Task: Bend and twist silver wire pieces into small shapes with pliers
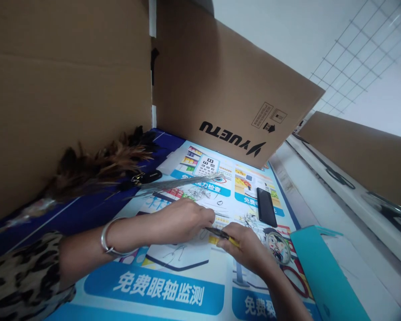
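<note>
My right hand (242, 245) grips a pair of pliers (217, 232) with dark jaws and yellow handles, its jaws pointing left. Right beside the jaw tips, my left hand (183, 220) is closed in a pinch; whatever is between its fingers is too small or hidden to name. Beyond the left hand lies a bundle of long thin metal wires (183, 181). Loose bits of wire (250, 220) and small bent pieces are scattered on the printed poster sheet (217, 272) under both hands.
Brown feathers (96, 165) lie along the left, by a black oval object (152, 176). At right are a black phone (266, 207), a round cartoon-printed item (278, 247), a red ring (304, 285) and a teal box (324, 272). Cardboard panels (234, 84) stand behind.
</note>
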Available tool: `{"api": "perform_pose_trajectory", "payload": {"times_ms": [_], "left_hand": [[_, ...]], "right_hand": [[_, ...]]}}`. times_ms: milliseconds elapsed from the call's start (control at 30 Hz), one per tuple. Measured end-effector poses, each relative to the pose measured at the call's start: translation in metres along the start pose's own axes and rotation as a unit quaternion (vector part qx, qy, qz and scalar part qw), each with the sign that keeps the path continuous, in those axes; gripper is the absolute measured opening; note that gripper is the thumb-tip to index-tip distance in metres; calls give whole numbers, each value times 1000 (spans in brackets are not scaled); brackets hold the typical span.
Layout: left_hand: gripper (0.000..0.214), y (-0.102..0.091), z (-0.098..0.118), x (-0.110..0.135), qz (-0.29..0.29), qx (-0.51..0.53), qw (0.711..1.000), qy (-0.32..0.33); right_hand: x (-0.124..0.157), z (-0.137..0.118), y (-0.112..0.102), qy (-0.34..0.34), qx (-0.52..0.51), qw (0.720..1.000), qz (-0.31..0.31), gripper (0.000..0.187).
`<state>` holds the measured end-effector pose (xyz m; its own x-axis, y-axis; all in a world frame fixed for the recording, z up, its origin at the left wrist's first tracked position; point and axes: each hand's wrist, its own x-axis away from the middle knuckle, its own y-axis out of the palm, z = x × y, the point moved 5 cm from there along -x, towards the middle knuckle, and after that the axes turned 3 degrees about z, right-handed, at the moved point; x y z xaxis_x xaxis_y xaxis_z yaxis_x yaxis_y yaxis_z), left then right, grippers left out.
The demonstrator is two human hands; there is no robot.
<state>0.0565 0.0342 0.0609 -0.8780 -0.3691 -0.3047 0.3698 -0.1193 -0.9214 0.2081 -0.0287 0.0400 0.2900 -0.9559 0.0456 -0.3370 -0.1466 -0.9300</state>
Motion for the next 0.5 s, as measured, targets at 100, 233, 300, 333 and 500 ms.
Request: {"api": "perform_pose_trajectory", "payload": {"times_ms": [100,233,300,333,500], "left_hand": [[16,0,-2,-1,-3,23,1000,-18],[17,1,-18,-4,13,175,978,-116],[16,8,-31,-5,15,325,928,-183],[16,12,-39,-4,20,404,885,-230],[27,27,-52,0,21,581,754,-305]], "right_hand": [[-1,2,4,-14,-10,1000,12,14],[-4,7,9,-15,73,992,102,17],[-4,8,9,-17,130,978,162,22],[-4,8,9,-20,156,969,191,23],[3,1,6,-55,272,915,293,28]]}}
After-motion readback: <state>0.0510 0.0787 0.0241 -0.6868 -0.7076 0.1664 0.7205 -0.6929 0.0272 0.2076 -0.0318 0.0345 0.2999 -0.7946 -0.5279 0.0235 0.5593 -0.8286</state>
